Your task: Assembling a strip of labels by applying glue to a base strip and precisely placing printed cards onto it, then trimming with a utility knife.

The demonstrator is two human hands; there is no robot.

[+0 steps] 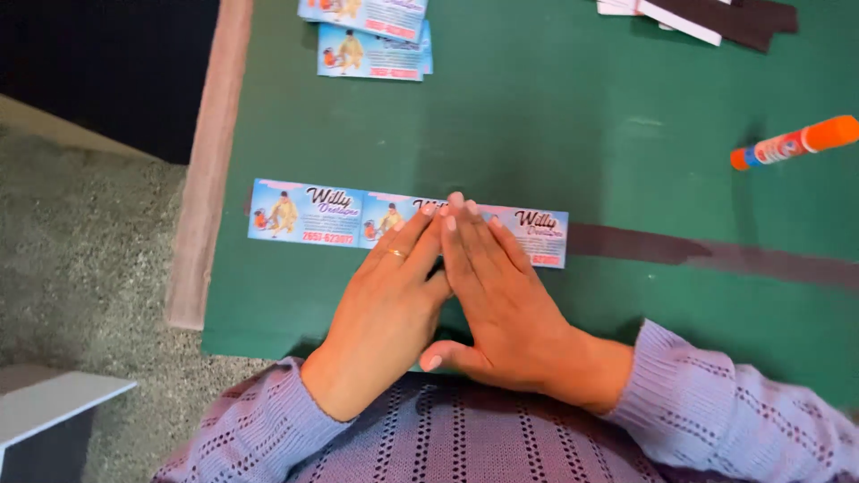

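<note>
A long strip of light blue printed cards (309, 213) lies flat on the green table (537, 107). My left hand (386, 304) and my right hand (501, 300) rest side by side, palms down, fingers straight and pressed together. Their fingertips lie on the middle card of the strip. A gold ring sits on one finger of my left hand. Neither hand holds anything. The strip's left card and its right end (541, 234) show on either side of my fingers. I wear a lilac knitted sweater.
More blue printed cards (371, 40) are stacked at the table's far edge. An orange glue stick (795, 141) lies at the right. Dark and white paper strips (716, 18) lie at the far right. A dark strip (716, 255) runs rightward. A grey carpet lies left of the table.
</note>
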